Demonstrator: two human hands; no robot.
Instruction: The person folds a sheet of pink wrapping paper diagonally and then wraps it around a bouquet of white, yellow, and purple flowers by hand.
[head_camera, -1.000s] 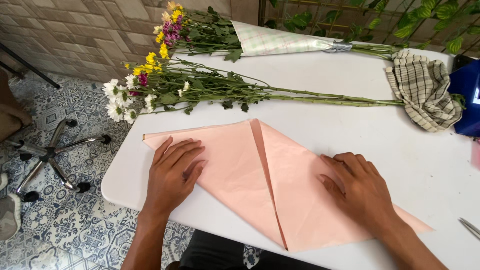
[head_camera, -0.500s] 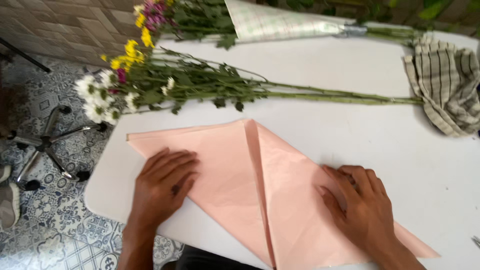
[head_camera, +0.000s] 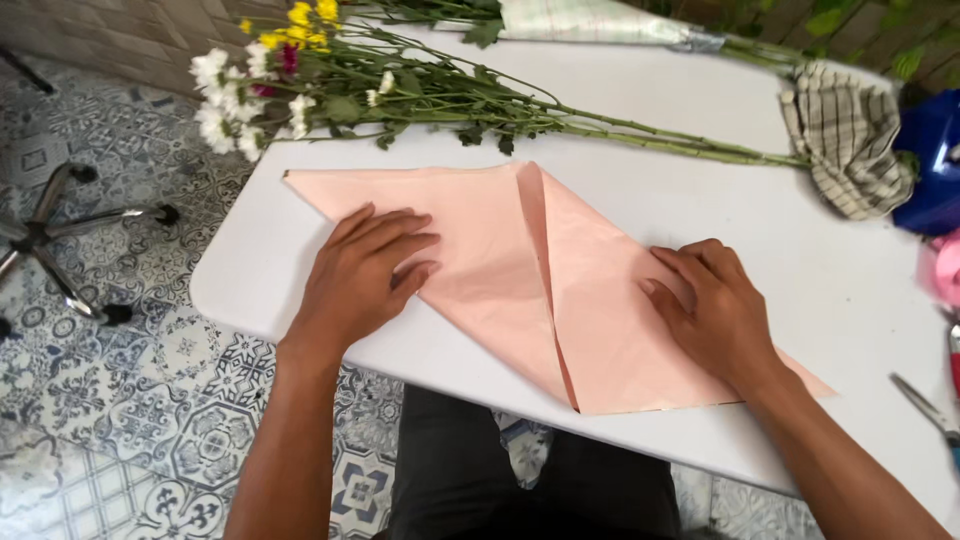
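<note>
On the white table (head_camera: 700, 210), both hands are lying open, flattening the folded pink wrapping paper (head_camera: 520, 270): left hand (head_camera: 365, 270) leftward of its centre crease, right hand (head_camera: 710, 310) rightward; the loose flower stems (head_camera: 560, 125) beyond it probably go on next.

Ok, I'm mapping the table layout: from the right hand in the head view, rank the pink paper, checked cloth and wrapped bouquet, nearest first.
From the right hand:
1. Pink paper, directly under the palm.
2. Checked cloth, up at the table's right side.
3. Wrapped bouquet, at the far edge, beyond the loose flower stems.
</note>
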